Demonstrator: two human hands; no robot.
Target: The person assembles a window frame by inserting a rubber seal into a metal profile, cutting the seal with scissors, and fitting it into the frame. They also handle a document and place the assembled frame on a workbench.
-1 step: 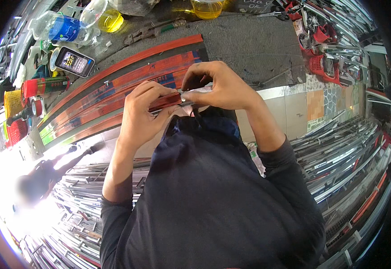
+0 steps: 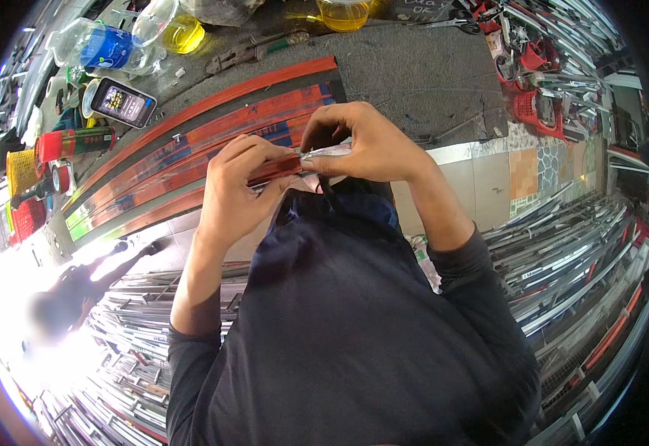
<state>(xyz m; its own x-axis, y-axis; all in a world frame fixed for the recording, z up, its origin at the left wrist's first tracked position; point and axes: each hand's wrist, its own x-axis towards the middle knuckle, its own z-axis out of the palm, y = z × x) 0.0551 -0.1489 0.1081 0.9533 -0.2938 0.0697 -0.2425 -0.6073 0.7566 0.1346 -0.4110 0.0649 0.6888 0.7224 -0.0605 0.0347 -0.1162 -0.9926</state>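
Along the left edge, a yellow basket (image 2: 21,175) stands near a red cylindrical container (image 2: 75,142) lying on its side. Lower down, another person (image 2: 72,297) shows against bright light. A clear bottle (image 2: 105,47) with a blue label lies beyond a phone (image 2: 124,102) with its screen lit. Next, long red strips (image 2: 198,146) run side by side, slanting across the dark bench (image 2: 428,82). At the strips' near side, the left hand (image 2: 228,182) grips a red bar (image 2: 274,169) between thumb and fingers, the bar's end pointing right; its other end is hidden by the hand. Just beside that end, the right hand (image 2: 365,145) curls its fingers above its thumb, pale film (image 2: 330,150) by the thumb; I cannot tell whether it pinches anything. Farther right, a red basket (image 2: 536,113) sits near piled metal lengths (image 2: 562,260).
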